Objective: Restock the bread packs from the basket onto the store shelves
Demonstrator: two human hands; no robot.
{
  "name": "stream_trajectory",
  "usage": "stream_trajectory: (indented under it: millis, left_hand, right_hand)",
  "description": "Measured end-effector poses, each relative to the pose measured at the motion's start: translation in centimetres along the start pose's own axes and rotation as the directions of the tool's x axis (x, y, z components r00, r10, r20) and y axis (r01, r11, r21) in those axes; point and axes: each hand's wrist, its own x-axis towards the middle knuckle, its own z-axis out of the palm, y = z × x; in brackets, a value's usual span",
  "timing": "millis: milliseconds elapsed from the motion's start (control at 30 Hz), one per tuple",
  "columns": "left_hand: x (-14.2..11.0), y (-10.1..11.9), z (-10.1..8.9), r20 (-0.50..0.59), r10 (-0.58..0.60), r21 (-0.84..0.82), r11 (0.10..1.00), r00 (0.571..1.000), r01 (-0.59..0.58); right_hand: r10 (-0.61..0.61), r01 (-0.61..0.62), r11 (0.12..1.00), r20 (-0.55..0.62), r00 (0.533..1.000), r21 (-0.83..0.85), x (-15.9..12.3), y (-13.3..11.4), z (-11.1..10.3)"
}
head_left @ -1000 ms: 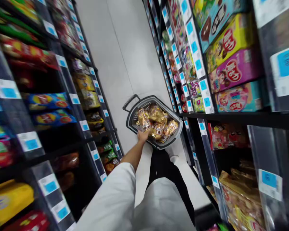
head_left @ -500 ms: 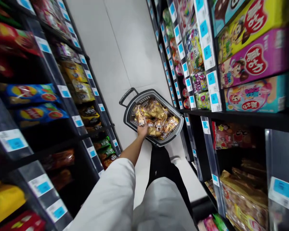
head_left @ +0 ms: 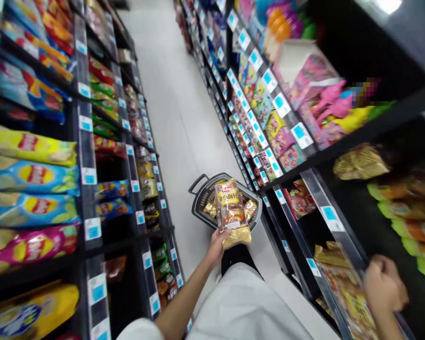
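My left hand [head_left: 217, 245] grips a gold snack packet [head_left: 231, 212] by its lower end and holds it up over a grey shopping basket [head_left: 202, 199] on the aisle floor. Several similar gold packets lie in the basket. My right hand [head_left: 384, 285] is at the lower right, fingers curled in a fist, next to the gold packets [head_left: 343, 288] on the low right shelf. What it holds, if anything, is hidden.
Dark shelving lines both sides of a narrow aisle with a pale floor [head_left: 177, 108]. Crisp bags [head_left: 31, 179] fill the left shelves. Boxed sweets and toys [head_left: 304, 94] fill the right ones. Blue price tags run along the shelf edges.
My left hand has lifted one gold packet out of the basket. The view has tipped up along the aisle, and my right hand has come into sight at the lower right shelf.
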Motion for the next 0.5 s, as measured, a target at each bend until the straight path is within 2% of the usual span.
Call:
stream_trajectory:
  millis: [33,67,200,300,400,500]
  left_hand:
    - [-1.5,0.0,0.8,0.045,0.010,0.000,1.000,0.999,-0.010]
    - [-3.0,0.0,1.5,0.087,0.017,0.004,1.000,0.996,-0.017]
    - [-8.7,-0.5,3.8,0.222,0.007,0.051,0.999,0.975,-0.019]
    - [-12.7,-1.4,4.4,0.272,-0.016,0.073,0.997,0.962,-0.004]
    - [-16.1,-2.6,4.1,0.294,-0.038,0.108,0.994,0.955,0.006]
    - [-18.9,-4.3,3.4,0.272,-0.069,0.178,0.984,0.960,0.021]
  right_hand:
    - [0.063,-0.063,0.995,-0.006,0.998,0.082,0.0,-0.3,-0.2]
    - [0.060,-0.058,0.987,-0.008,0.998,0.147,-0.1,-0.5,-0.5]
    - [-0.071,0.093,0.913,-0.069,0.995,0.398,-1.9,-0.4,-1.8]
    - [-0.126,0.151,0.796,-0.083,0.988,0.586,-5.6,0.7,-1.7]
    - [-0.176,0.066,0.644,0.063,0.982,0.762,-11.3,1.6,-0.5]
    - [-0.231,-0.106,0.486,0.244,0.942,0.868,-17.1,2.0,0.6]
